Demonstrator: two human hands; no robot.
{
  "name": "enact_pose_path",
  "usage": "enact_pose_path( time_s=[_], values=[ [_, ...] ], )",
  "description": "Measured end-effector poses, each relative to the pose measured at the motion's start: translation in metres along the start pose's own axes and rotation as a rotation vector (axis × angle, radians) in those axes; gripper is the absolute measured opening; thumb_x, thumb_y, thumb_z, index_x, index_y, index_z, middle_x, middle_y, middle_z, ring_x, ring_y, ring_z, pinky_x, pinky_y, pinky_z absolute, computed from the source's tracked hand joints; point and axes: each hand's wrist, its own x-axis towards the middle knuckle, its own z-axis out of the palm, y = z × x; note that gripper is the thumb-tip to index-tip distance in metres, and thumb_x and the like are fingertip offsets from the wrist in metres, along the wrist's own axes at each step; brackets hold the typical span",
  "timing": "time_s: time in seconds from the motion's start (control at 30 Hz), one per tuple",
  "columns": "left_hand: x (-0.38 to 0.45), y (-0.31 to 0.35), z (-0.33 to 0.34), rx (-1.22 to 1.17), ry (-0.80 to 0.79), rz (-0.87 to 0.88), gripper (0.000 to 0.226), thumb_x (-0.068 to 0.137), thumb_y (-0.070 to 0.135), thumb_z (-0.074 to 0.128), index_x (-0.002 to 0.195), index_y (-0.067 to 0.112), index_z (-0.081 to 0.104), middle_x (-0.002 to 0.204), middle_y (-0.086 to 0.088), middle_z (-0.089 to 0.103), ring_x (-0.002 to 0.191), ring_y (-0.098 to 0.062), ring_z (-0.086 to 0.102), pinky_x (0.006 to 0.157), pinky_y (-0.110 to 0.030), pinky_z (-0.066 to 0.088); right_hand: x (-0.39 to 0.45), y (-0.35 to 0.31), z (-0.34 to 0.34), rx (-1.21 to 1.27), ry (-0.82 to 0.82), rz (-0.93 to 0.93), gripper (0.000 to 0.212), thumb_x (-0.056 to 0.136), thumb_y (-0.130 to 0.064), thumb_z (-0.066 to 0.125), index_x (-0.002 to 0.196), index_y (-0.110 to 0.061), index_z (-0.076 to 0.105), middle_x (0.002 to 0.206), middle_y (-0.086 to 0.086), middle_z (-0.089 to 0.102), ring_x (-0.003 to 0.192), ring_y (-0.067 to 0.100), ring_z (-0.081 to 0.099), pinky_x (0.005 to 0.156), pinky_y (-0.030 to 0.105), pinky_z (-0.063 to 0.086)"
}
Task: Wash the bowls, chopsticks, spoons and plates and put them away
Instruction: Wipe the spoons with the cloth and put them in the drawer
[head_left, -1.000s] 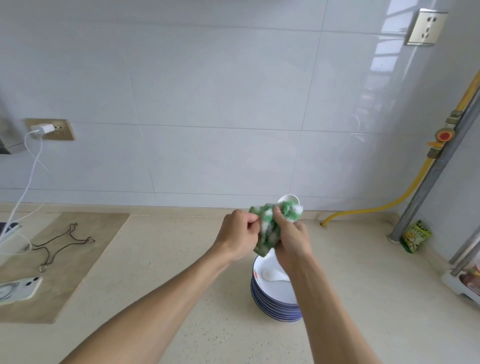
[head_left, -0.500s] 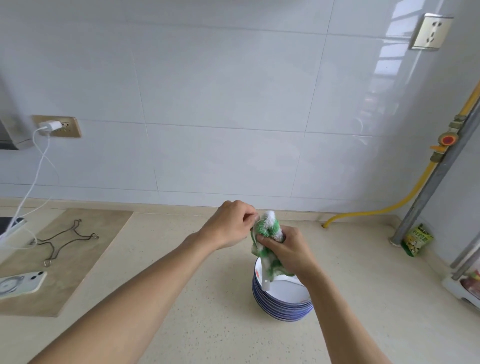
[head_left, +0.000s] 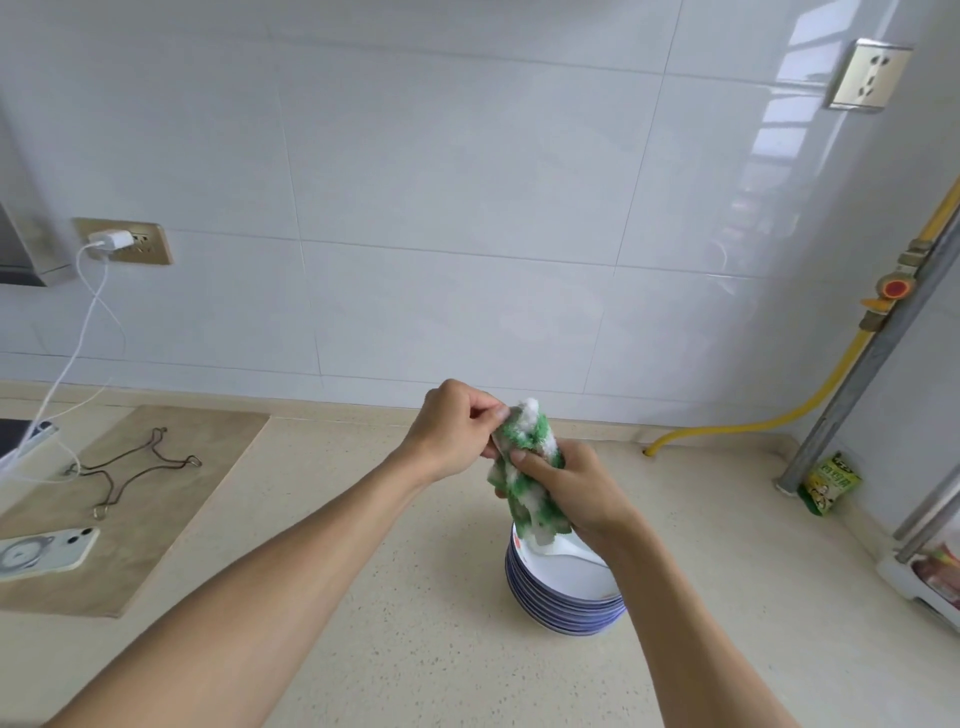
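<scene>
- Spoon (head_left: 563, 550): only its white handle shows, poking out below the cloth toward the near right, over the top plate; the bowl end is buried in the cloth.
- Cloth (head_left: 527, 467): green and white, fluffy, bunched round the spoon and held up above the plates, its lower edge hanging just over the top plate's far rim.
- Right hand (head_left: 576, 493): fingers curled tight round the cloth from the right side, thumb pressed across the front of it, the spoon wrapped inside that grip.
- Left hand (head_left: 460, 428): fingers curled in, thumb and forefinger pinching the cloth's upper left edge; whether it also touches the spoon I cannot tell.
- Plates (head_left: 563, 597): a stack, white inside with blue rims, sitting on the counter right under the hands, a small red mark on the top plate's left rim.
- Counter (head_left: 415, 623): pale speckled stone, running from near edge back to the tiled wall.
- Board (head_left: 171, 509): tan slab lying on the counter well to the left, with a bent wire rack (head_left: 130, 467) on it.
- Phone (head_left: 44, 553): white, on the board's near left corner.
- Charger (head_left: 109, 240): plugged into the left wall socket, its cable dropping to the counter.
- Hose (head_left: 753, 423): yellow, far right, curving up along a grey pipe (head_left: 852, 384).
- Packet (head_left: 828, 483): green, at the foot of the pipe.
</scene>
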Motion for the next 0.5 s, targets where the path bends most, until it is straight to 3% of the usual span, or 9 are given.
enact_pose_path(
  time_s=[0.13,0.23,0.3,0.43,0.5],
  values=[
    [0.003,-0.008,-0.01,0.199,0.192,0.079,0.035,0.099,0.016,0.06,0.07,-0.004,0.064,0.066,-0.02,0.065,0.067,-0.036,0.068,0.058,-0.041,0.054,-0.006,0.007,0.005,-0.055,-0.1,0.09,0.021,0.093,-0.018,0.069,0.095,0.002,0.068,0.089,0.016,0.075,0.079,0.026,0.07,0.077,0.041,0.056],
    [-0.002,-0.007,-0.014,0.254,0.124,0.112,0.024,0.097,0.018,0.061,0.08,0.005,0.072,0.059,-0.005,0.063,0.053,-0.02,0.061,0.053,-0.029,0.047,-0.003,0.01,0.01,-0.131,-0.085,0.107,0.016,0.092,-0.013,0.067,0.096,0.003,0.067,0.091,0.02,0.073,0.078,0.023,0.067,0.076,0.039,0.054],
    [-0.006,-0.008,-0.021,0.249,0.016,0.116,0.019,0.097,0.024,0.063,0.089,0.012,0.076,0.064,0.001,0.067,0.053,-0.011,0.064,0.056,-0.027,0.052,-0.003,0.009,0.01,-0.212,-0.102,0.098,0.017,0.091,-0.013,0.067,0.094,0.004,0.066,0.09,0.021,0.073,0.075,0.021,0.065,0.073,0.038,0.052],
    [-0.011,-0.012,-0.024,0.227,0.063,0.114,0.027,0.098,0.025,0.062,0.075,0.02,0.074,0.062,-0.002,0.07,0.057,-0.017,0.068,0.062,-0.035,0.057,-0.003,0.004,0.019,-0.33,-0.017,0.042,0.029,0.092,-0.025,0.069,0.077,-0.001,0.065,0.064,0.002,0.065,0.059,0.016,0.057,0.059,0.029,0.044],
    [-0.013,-0.014,-0.022,0.23,0.066,0.119,0.037,0.099,0.023,0.06,0.066,0.007,0.065,0.06,-0.01,0.066,0.06,-0.027,0.068,0.061,-0.039,0.056,0.003,-0.004,0.03,-0.372,0.057,-0.001,0.029,0.093,-0.023,0.067,0.068,-0.01,0.062,0.056,-0.007,0.064,0.052,0.014,0.06,0.051,0.024,0.043]
  ],
)
